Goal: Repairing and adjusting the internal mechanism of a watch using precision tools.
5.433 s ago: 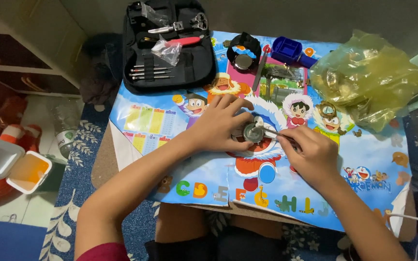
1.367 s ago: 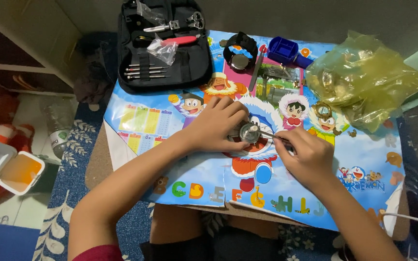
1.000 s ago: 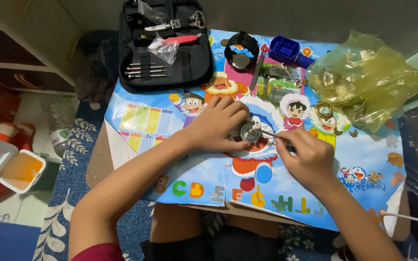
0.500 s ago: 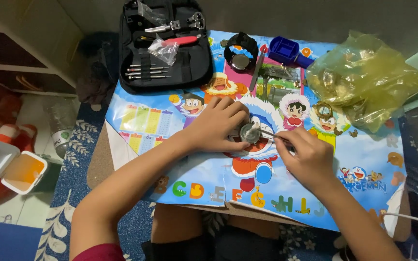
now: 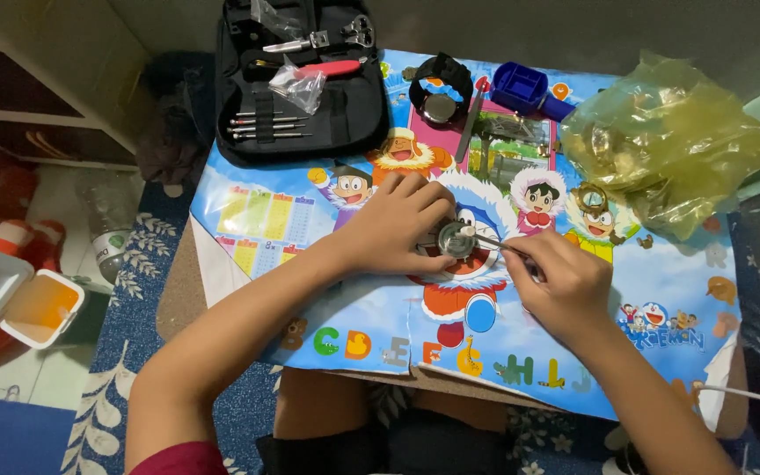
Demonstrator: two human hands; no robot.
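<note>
My left hand point(image 5: 395, 222) pinches a small round metal watch case point(image 5: 457, 239) and holds it down on a colourful cartoon mat point(image 5: 661, 290). Beside it, my right hand point(image 5: 565, 283) grips thin metal tweezers point(image 5: 488, 240), whose tip rests on the case. Both hands meet near the middle of the mat.
An open black tool case point(image 5: 310, 79) with small screwdrivers, pliers and a red-handled tool lies at the back left. A black wristwatch point(image 5: 440, 88), a blue holder point(image 5: 525, 88) and a yellow plastic bag point(image 5: 670, 141) sit at the back. A white container point(image 5: 10, 295) stands on the floor at left.
Hardly anything differs: both hands stay at the watch case, with only slight shifts of the tweezers and the view.
</note>
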